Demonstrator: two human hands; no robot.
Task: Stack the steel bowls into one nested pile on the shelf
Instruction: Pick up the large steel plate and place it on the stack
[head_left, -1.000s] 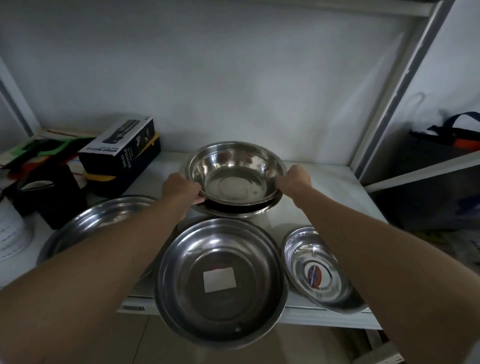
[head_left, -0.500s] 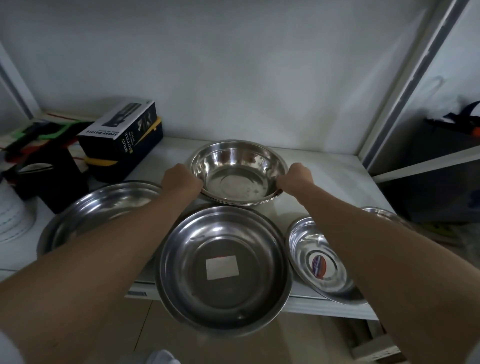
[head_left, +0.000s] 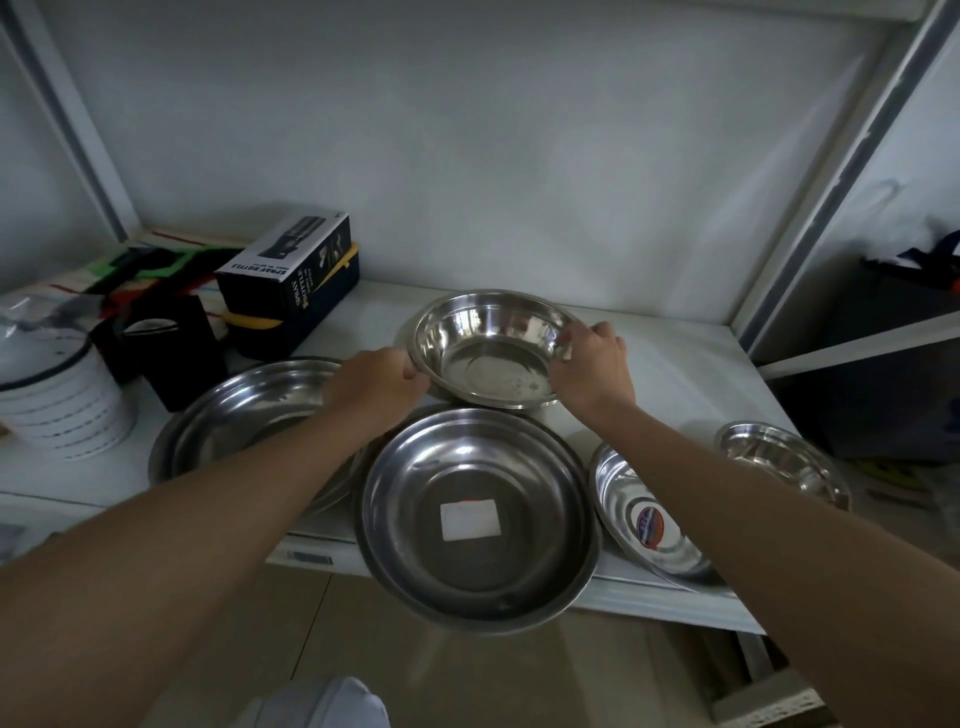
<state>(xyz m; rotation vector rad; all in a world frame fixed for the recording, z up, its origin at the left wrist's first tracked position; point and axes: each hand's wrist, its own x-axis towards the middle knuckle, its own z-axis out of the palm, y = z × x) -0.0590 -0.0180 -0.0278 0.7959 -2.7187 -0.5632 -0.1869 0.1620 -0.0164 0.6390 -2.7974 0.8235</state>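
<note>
A medium steel bowl (head_left: 493, 348) is at the back middle of the white shelf (head_left: 691, 364). My left hand (head_left: 376, 387) grips its left rim and my right hand (head_left: 592, 366) grips its right rim. In front of it a large steel bowl (head_left: 478, 514) with a white label inside overhangs the shelf's front edge. A wide steel bowl (head_left: 244, 421) lies at the left, partly under my left forearm. A shallow steel bowl (head_left: 644, 514) with a round sticker and a small steel bowl (head_left: 784, 462) lie at the right.
A black spray-bottle box (head_left: 291, 280) stands at the back left, with a black holder (head_left: 166, 348) and a white ribbed container (head_left: 57, 410) beside it. A shelf upright (head_left: 831, 171) rises at the right. The floor (head_left: 467, 670) shows below the shelf edge.
The held bowl has tilted slightly and sits a little higher in view; both hands stay on its rims. The view has shifted, and the small bowl at the right now shows.
</note>
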